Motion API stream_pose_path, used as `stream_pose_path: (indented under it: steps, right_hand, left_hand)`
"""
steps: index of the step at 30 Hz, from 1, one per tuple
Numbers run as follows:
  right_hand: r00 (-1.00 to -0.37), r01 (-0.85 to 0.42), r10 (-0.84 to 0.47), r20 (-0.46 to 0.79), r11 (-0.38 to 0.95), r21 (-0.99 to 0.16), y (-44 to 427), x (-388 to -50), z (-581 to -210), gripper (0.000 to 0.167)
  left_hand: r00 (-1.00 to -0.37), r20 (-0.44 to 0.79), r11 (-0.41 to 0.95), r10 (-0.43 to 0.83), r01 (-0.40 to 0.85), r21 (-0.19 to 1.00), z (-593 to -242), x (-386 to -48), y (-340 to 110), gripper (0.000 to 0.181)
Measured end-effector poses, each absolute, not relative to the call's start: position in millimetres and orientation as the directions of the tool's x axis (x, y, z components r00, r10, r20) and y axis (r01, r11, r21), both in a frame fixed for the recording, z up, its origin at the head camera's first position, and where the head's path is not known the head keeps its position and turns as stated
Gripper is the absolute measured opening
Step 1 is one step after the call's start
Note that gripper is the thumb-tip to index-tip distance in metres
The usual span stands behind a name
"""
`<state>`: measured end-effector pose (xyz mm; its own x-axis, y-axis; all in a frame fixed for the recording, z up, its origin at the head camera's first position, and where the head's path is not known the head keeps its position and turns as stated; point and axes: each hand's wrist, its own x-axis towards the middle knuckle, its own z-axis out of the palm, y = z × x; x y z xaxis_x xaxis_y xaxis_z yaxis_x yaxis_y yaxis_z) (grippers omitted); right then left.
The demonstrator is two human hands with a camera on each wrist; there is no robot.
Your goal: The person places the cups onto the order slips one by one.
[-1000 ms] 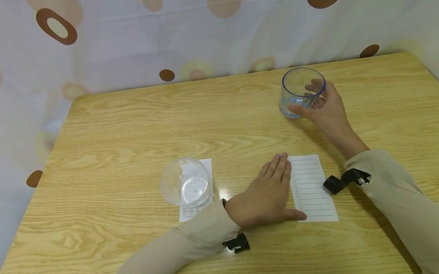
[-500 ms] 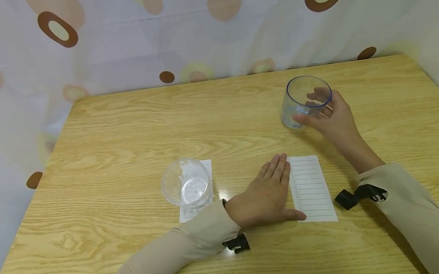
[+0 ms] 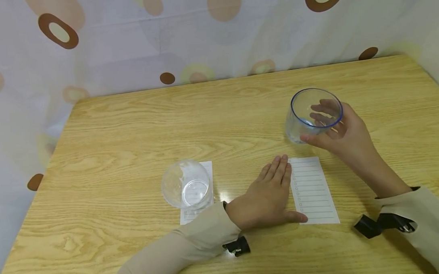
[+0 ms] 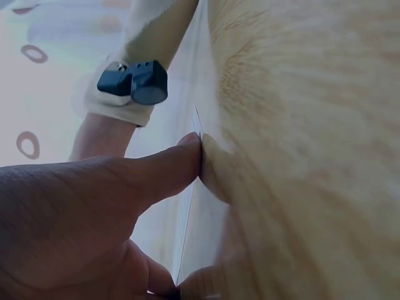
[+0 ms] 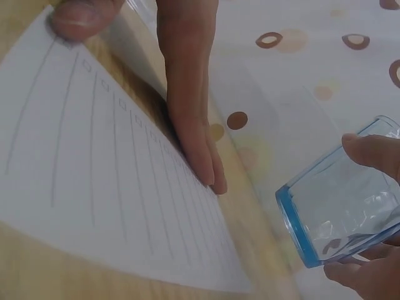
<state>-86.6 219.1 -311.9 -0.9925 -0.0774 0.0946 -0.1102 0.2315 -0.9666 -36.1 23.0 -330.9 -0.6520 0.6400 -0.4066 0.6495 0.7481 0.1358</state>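
My right hand (image 3: 352, 142) grips a clear cup with a blue rim (image 3: 295, 126), thumb on the near side and fingers round the far side. In the right wrist view the cup (image 5: 337, 206) seems held off the table, its blue base toward the sheet. My left hand (image 3: 265, 200) lies with straight fingers along the left edge of a lined checklist sheet (image 3: 314, 192), the thumb touching its lower left corner. A second clear cup (image 3: 171, 187) stands on another lined sheet (image 3: 208, 171), to the left of my left hand.
The wood-grain table (image 3: 139, 127) ends at the back against a pale curtain (image 3: 129, 39) with brown and beige ovals. Black wrist mounts stick out of both sleeves, one beside the right sleeve (image 3: 368, 226) and one under the left.
My right hand has brought the blue-rimmed cup nearer, from the back of the table toward the right-hand sheet. The left hand, both sheets and the other cup stay put.
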Motion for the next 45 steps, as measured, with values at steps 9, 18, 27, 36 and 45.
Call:
stream_pose_path:
  steps: [9,18,27,36,45]
  right_hand:
    - [-0.969,-0.178,-0.177,0.174,0.008,-0.984,221.6,-60.7,-311.6,0.074]
    - [-0.952,-0.204,-0.227,0.205,-0.028,-0.979,230.5,-29.3,-314.8,0.08]
    - [-0.952,-0.199,-0.24,0.192,0.006,-0.98,235.6,-2.7,-328.2,0.083]
    - [-0.953,-0.188,-0.252,0.168,0.058,-0.981,236.9,8.8,-336.7,0.087]
    - [-0.966,-0.156,-0.232,0.113,0.177,-0.972,238.0,15.0,-340.5,0.09]
  left_hand:
    - [-0.652,-0.406,0.747,0.64,0.653,0.129,-330.8,-35.6,23.2,0.108]
    - [-0.656,-0.418,0.753,0.628,0.649,0.114,-330.9,-35.9,24.3,0.11]
    - [-0.662,-0.411,0.756,0.626,0.646,0.111,-330.1,-34.8,23.5,0.109]
    - [-0.674,-0.404,0.764,0.618,0.637,0.105,-330.3,-35.6,23.7,0.11]
    - [-0.668,-0.393,0.757,0.632,0.64,0.13,-330.2,-35.1,21.9,0.11]
